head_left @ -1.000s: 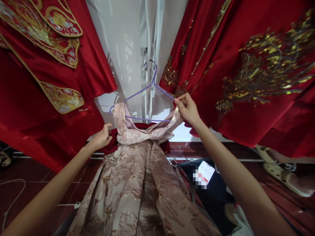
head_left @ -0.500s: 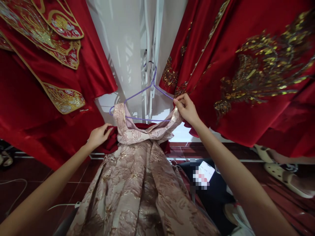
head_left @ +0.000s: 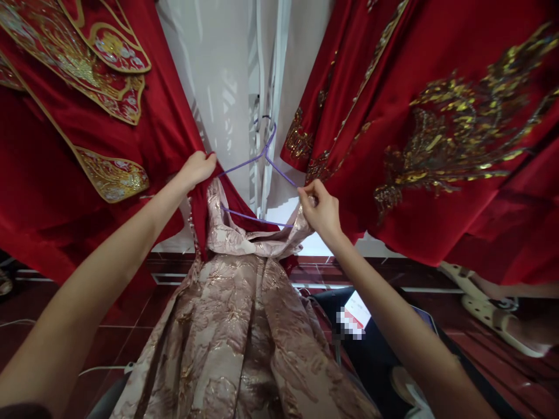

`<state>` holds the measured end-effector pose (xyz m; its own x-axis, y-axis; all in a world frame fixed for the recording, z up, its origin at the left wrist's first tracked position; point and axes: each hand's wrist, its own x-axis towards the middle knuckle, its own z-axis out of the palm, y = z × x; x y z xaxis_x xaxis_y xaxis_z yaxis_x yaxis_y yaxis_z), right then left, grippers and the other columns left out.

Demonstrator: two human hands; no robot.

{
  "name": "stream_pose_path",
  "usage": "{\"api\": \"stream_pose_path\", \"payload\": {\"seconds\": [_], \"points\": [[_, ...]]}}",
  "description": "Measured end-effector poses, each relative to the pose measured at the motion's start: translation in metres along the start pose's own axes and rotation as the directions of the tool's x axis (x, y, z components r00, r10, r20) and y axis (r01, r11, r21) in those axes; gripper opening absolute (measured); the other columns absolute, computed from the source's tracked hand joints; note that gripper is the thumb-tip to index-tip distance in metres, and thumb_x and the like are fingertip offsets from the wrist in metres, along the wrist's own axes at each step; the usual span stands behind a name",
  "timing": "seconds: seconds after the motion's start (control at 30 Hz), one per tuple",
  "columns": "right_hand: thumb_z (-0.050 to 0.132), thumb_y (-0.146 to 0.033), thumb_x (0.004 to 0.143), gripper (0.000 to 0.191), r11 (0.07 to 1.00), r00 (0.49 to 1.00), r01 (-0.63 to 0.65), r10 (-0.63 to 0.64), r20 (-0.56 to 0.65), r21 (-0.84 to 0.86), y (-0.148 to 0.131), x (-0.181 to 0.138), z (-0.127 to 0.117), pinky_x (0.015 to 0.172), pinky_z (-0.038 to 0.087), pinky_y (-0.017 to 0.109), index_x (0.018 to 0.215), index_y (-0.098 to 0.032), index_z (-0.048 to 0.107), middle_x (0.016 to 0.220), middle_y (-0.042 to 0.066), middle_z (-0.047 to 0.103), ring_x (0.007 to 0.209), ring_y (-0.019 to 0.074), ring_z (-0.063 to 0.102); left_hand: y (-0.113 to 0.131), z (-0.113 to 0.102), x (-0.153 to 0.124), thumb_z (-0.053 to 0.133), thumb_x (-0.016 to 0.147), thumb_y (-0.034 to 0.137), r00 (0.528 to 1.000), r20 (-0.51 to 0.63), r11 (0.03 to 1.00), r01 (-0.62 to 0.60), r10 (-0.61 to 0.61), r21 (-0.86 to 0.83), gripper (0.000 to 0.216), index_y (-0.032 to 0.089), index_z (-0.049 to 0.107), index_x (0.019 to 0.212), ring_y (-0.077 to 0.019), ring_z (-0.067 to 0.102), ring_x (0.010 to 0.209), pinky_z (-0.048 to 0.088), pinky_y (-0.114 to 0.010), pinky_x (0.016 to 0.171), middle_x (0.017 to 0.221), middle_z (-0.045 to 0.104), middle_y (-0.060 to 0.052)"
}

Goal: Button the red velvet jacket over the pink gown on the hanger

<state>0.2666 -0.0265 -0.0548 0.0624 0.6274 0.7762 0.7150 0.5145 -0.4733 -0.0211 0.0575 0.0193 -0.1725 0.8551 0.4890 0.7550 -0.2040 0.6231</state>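
Note:
A pale pink-and-gold brocade dress [head_left: 227, 302] hangs in front of me, its wide shoulder straps on a purple hanger [head_left: 257, 218]. My left hand [head_left: 200, 169], closed, holds dark red cloth [head_left: 201, 218] up at the hanger's left end. This cloth runs behind the dress's neckline and has a beaded edge on its left side. At the hanger's right end, my right hand [head_left: 319, 209] pinches the hanger beside the right strap. The left tip of the hanger is hidden by my hand and the cloth.
Red gowns with gold embroidery hang on the left [head_left: 109, 174] and right [head_left: 419, 157]. White upright bars [head_left: 275, 75] stand behind the hanger. Lower right are a lit phone [head_left: 358, 308] and someone's foot in a beige clog [head_left: 493, 320]. A white cable [head_left: 105, 368] is lower left.
My left hand has risen and moved right, lifting the dark red cloth to the hanger's left end. My right hand has shifted slightly left and down; the hanger tilts a little more.

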Motion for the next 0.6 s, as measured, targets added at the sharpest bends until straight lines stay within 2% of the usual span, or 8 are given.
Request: {"api": "stream_pose_path", "payload": {"seconds": [0.17,0.27,0.33,0.4,0.5,0.53,0.57,0.6], "points": [[0.047,-0.043,0.088,0.022,0.999,0.999,-0.04,0.039,0.017,0.032,-0.008,-0.008,0.007,0.061,0.039,0.027,0.081,-0.022,0.052,0.074,0.002,0.061,0.063,0.0141,0.054,0.049,0.016,-0.028,0.044,0.086,0.03,0.968,0.029,0.96,-0.242,0.248,-0.14,0.015,0.018,0.052,0.081,-0.019,0.055,0.08,0.042,-0.034,0.08,0.077,0.056,-0.004],[0.048,-0.047,0.086,0.028,0.993,0.995,-0.066,0.058,0.077,0.095,0.002,0.003,0.005,0.061,0.039,0.026,0.075,-0.021,0.051,0.068,0.001,0.058,0.062,0.0134,0.052,0.047,0.014,-0.035,0.045,0.084,0.026,0.94,0.099,0.937,-0.308,0.326,-0.166,0.01,0.02,0.052,0.081,-0.0192,0.054,0.082,0.042,-0.035,0.081,0.074,0.053,-0.002],[0.045,-0.05,0.086,0.034,0.977,0.973,-0.164,0.137,0.189,0.138,0.013,0.016,0.001,0.059,0.04,0.026,0.071,-0.02,0.053,0.065,0.001,0.056,0.06,0.0134,0.051,0.038,0.009,-0.032,0.044,0.084,0.025,0.926,0.178,0.939,-0.309,0.334,-0.153,0.012,0.02,0.052,0.076,-0.0211,0.053,0.086,0.041,-0.036,0.082,0.073,0.053,-0.003],[0.044,-0.051,0.085,0.037,0.912,0.867,-0.374,0.281,0.41,0.166,0.025,0.033,-0.003,0.056,0.041,0.028,0.07,-0.019,0.057,0.064,0.002,0.058,0.056,0.014,0.052,0.028,0.005,-0.026,0.041,0.085,0.026,0.903,0.282,0.943,-0.284,0.324,-0.174,0.018,0.019,0.051,0.072,-0.0208,0.053,0.085,0.041,-0.034,0.08,0.074,0.054,-0.004],[0.057,-0.045,0.078,0.029,0.762,0.494,-0.646,0.379,0.782,0.039,0.037,0.055,-0.003,0.055,0.045,0.031,0.072,-0.017,0.062,0.066,0.006,0.064,0.056,0.0166,0.057,0.018,0.002,-0.018,0.037,0.085,0.028,0.846,0.427,0.945,-0.25,0.319,-0.211,0.022,0.019,0.051,0.071,-0.017,0.052,0.076,0.041,-0.03,0.073,0.078,0.055,-0.003],[0.063,-0.041,0.075,0.026,0.755,0.427,-0.656,0.386,0.818,-0.014,0.038,0.06,0.001,0.055,0.045,0.031,0.071,-0.016,0.063,0.065,0.007,0.065,0.056,0.0172,0.059,0.015,0.001,-0.016,0.038,0.084,0.028,0.825,0.46,0.943,-0.257,0.328,-0.212,0.021,0.019,0.051,0.071,-0.0159,0.052,0.074,0.041,-0.029,0.072,0.077,0.055,-0.002],[0.067,-0.039,0.072,0.024,0.775,0.458,-0.631,0.407,0.79,-0.034,0.037,0.064,0.006,0.054,0.045,0.031,0.069,-0.015,0.063,0.064,0.007,0.065,0.055,0.0173,0.059,0.014,0.001,-0.015,0.039,0.083,0.028,0.803,0.488,0.939,-0.271,0.343,-0.213,0.02,0.019,0.05,0.07,-0.0151,0.051,0.073,0.04,-0.028,0.071,0.076,0.054,-0.001],[0.069,-0.037,0.07,0.023,0.812,0.558,-0.583,0.427,0.711,-0.03,0.035,0.067,0.013,0.053,0.045,0.031,0.068,-0.015,0.063,0.062,0.007,0.064,0.054,0.0168,0.059,0.013,0.001,-0.014,0.04,0.082,0.028,0.779,0.513,0.933,-0.287,0.359,-0.217,0.019,0.019,0.05,0.069,-0.0143,0.05,0.072,0.04,-0.027,0.071,0.075,0.053,-0.001]]}}
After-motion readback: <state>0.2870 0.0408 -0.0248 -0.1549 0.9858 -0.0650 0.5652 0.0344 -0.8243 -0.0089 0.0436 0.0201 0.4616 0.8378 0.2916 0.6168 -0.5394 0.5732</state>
